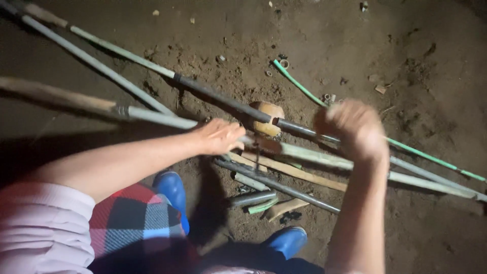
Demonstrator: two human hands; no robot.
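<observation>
Fingers of the left hand (pixel 219 136) are curled around a long pale pipe (pixel 314 158) that runs across the frame from upper left to lower right, just above the ground. Fingers of the right hand (pixel 355 129) are closed into a fist farther along the same bundle of pipes; the hand is blurred, so which pipe it grips cannot be told.

Nearest the camera: a pink sleeve (pixel 40 223), a plaid cloth (pixel 134 218) and two blue boots (pixel 175 190) on the dirt floor (pixel 436 71).

Beyond the boots, short pipe offcuts (pixel 253 198) and a wooden slat (pixel 294 172) lie beneath the held pipe.

Just past the hands, a dark pipe (pixel 223 97) crosses over a round brown object (pixel 268 119).

Farthest out, a thin green pipe (pixel 299 83) lies on the dirt, angled toward the right edge.
</observation>
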